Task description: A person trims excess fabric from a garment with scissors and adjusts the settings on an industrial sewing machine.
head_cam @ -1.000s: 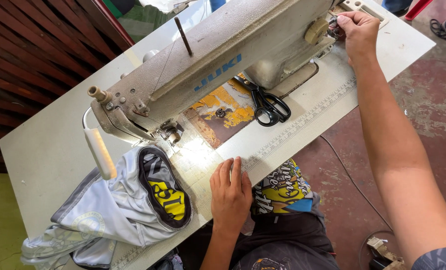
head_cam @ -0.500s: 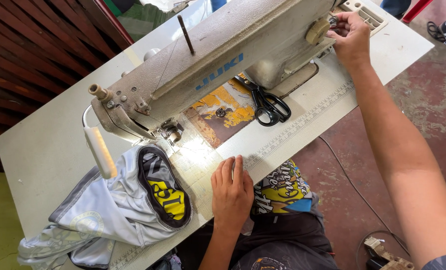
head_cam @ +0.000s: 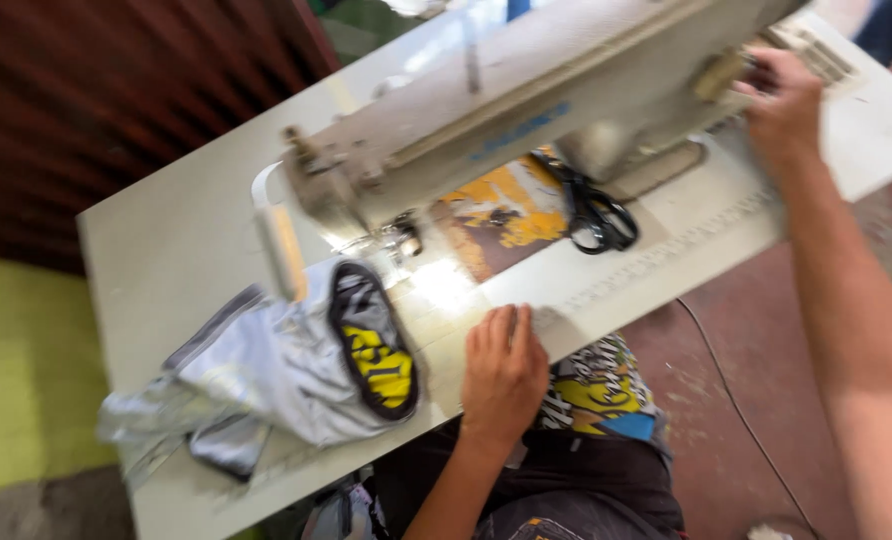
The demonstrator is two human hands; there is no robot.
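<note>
View swung left since earlier; right hand (head_cam: 786, 105) gripped on sewing machine handwheel (head_cam: 723, 75), left hand (head_cam: 503, 370) laid flat, empty, on desk (head_cam: 166, 260); grey garment (head_cam: 286, 365) could be snagged if left unguided.

Right hand's fingers (head_cam: 766, 75) blur against the sewing machine (head_cam: 526, 130), perhaps gripping.

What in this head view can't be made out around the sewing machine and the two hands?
- Needle area: motion blur smears it, so the needle and any thread cannot be told.
- Right hand: its fingers go behind the sewing machine, so what they touch is hidden.
- Scissors: blurred, part under the machine arm.
- Pale garment: folded, its shape unclear.
- Left hand: lies flat on the table; nothing visible beneath it.
</note>
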